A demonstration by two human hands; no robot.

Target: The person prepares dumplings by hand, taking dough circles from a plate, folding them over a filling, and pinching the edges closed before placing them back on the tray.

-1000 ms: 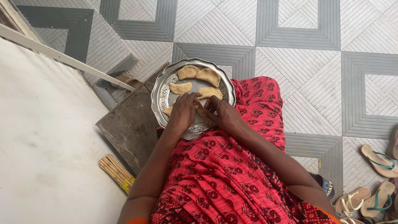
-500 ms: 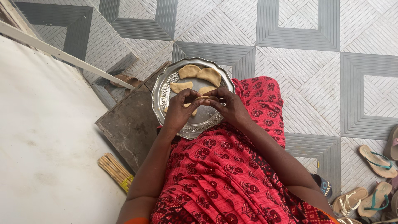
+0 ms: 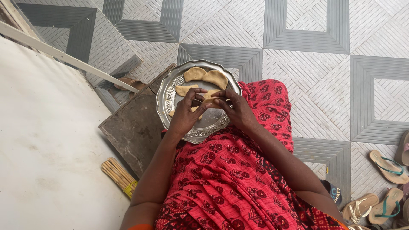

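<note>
Dough piece (image 3: 207, 96) pinched — both hands raised

No packages, labels, signs or screens anywhere in view.

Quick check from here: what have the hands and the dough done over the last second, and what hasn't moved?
Both hands, left hand and right hand, have risen off the metal plate, lifting one folded dough piece that they earlier pressed down on it; the fingertips now pinch it above the plate. The other dough pieces, the plate on the lap, the stick bundle and the sandals stayed put.
</note>
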